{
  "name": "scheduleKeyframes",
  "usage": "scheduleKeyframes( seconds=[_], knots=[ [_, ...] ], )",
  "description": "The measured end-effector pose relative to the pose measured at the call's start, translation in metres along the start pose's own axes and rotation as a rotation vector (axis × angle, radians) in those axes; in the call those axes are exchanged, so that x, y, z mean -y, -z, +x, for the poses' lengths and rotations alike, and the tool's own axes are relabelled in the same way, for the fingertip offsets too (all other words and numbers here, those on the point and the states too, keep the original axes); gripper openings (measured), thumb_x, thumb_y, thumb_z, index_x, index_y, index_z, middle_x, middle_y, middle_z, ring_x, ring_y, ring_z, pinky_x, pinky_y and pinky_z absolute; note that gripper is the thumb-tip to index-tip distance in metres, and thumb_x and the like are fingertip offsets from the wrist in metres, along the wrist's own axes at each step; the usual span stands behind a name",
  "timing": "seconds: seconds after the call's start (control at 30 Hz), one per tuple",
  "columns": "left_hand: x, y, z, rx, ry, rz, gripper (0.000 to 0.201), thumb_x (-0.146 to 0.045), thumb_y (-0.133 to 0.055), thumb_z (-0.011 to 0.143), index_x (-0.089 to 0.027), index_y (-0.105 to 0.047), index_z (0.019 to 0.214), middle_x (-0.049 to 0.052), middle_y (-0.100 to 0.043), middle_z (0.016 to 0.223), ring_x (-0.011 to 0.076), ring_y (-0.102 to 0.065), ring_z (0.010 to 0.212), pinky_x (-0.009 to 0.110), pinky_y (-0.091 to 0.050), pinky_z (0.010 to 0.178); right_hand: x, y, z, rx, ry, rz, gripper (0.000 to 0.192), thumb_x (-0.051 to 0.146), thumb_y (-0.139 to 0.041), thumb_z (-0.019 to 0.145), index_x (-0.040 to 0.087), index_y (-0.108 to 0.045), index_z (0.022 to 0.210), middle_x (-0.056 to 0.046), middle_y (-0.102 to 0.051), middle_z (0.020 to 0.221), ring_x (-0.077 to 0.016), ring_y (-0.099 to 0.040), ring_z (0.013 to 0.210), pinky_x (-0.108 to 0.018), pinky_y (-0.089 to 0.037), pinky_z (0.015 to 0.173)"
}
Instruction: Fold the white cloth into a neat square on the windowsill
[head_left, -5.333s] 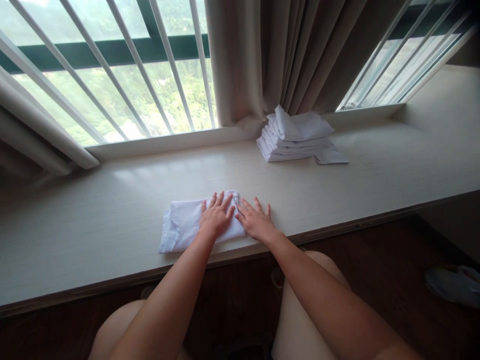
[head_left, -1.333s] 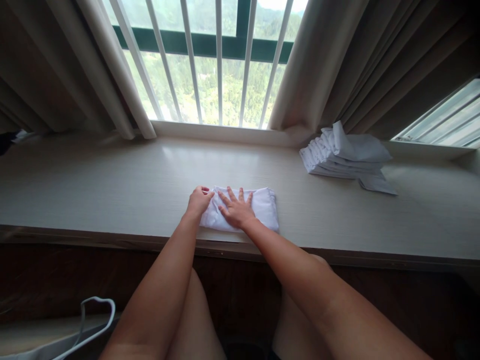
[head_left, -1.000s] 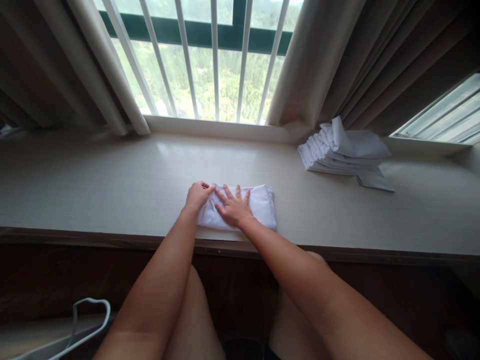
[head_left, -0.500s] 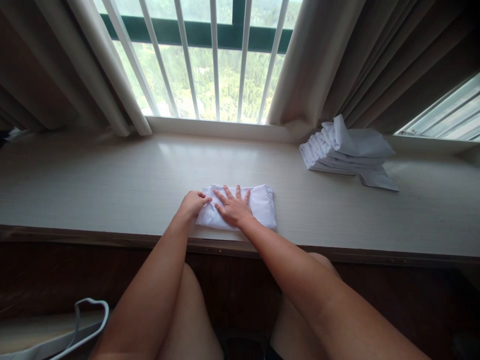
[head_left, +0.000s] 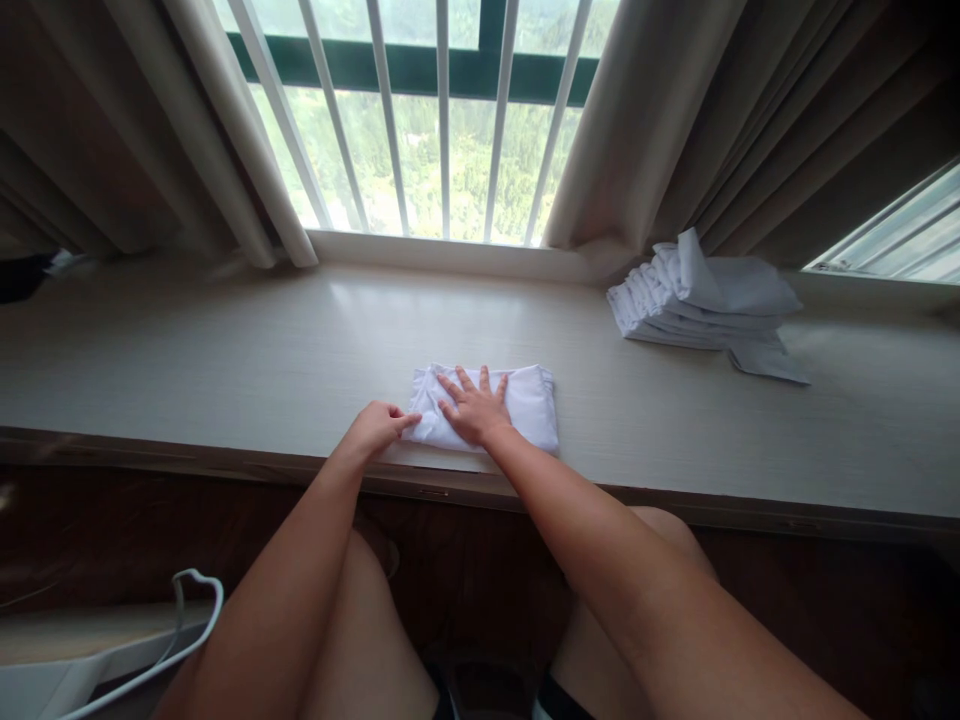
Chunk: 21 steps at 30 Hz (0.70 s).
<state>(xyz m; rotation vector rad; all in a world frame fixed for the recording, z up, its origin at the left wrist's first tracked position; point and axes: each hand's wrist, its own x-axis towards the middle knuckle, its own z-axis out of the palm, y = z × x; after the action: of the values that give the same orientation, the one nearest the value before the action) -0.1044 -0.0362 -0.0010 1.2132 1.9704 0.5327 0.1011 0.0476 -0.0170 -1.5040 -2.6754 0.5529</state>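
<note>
A folded white cloth (head_left: 534, 408) lies flat near the front edge of the pale sill-height surface, with wrinkles toward its left end. My right hand (head_left: 474, 405) is pressed flat on its middle, fingers spread. At the cloth's lower left edge, my left hand (head_left: 381, 428) has thumb and forefinger pinched together on the fabric; its other fingers are curled and partly hidden.
A stack of folded white cloths (head_left: 697, 300) stands at the right, one corner drooping onto the surface (head_left: 247, 350). Behind are a barred window (head_left: 442, 150) and grey curtains (head_left: 622, 130). A white hanger (head_left: 217, 605) is at lower left. A dark object (head_left: 26, 278) sits far left.
My left hand has moved down along the cloth's left edge, toward its lower corner. The right hand stays spread on the cloth. The whole view has shifted slightly.
</note>
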Motion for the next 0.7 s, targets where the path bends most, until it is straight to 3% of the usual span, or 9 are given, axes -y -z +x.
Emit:
scheduleKeyframes(
  seconds=[0.27, 0.5, 0.7],
  knots=[
    [0.007, 0.001, -0.016, 0.055, -0.025, 0.031, 0.048, -0.063, -0.074, 0.064, -0.015, -0.070, 0.067, -0.003, -0.050, 0.053, 0.0112, -0.039, 0.055, 0.027, -0.027, 0.058, 0.000, 0.000, 0.001, 0.015, -0.008, -0.052, 0.066, 0.072, -0.018, 0.101, 0.053, -0.012, 0.164, 0.011, -0.005, 0.176, -0.0462, 0.003, 0.162, -0.081, 0.007, 0.120],
    [0.006, -0.005, -0.016, -0.026, -0.026, 0.119, 0.053, -0.069, -0.071, 0.072, -0.018, -0.064, 0.060, 0.001, -0.053, 0.052, 0.0156, -0.049, 0.057, 0.028, -0.029, 0.059, 0.002, 0.002, 0.000, 0.031, -0.021, -0.055, 0.066, 0.071, -0.020, 0.101, 0.053, -0.012, 0.164, 0.011, -0.005, 0.176, -0.0455, 0.003, 0.162, -0.080, 0.006, 0.121],
    [-0.003, -0.005, -0.021, -0.078, 0.029, 0.252, 0.036, -0.055, -0.078, 0.075, -0.020, -0.072, 0.072, 0.005, -0.063, 0.060, 0.0227, -0.063, 0.073, 0.028, -0.040, 0.068, 0.003, 0.004, -0.002, 0.048, -0.030, -0.056, 0.065, 0.070, -0.020, 0.102, 0.053, -0.012, 0.164, 0.010, -0.005, 0.176, -0.0455, 0.003, 0.162, -0.080, 0.006, 0.121]
  ],
)
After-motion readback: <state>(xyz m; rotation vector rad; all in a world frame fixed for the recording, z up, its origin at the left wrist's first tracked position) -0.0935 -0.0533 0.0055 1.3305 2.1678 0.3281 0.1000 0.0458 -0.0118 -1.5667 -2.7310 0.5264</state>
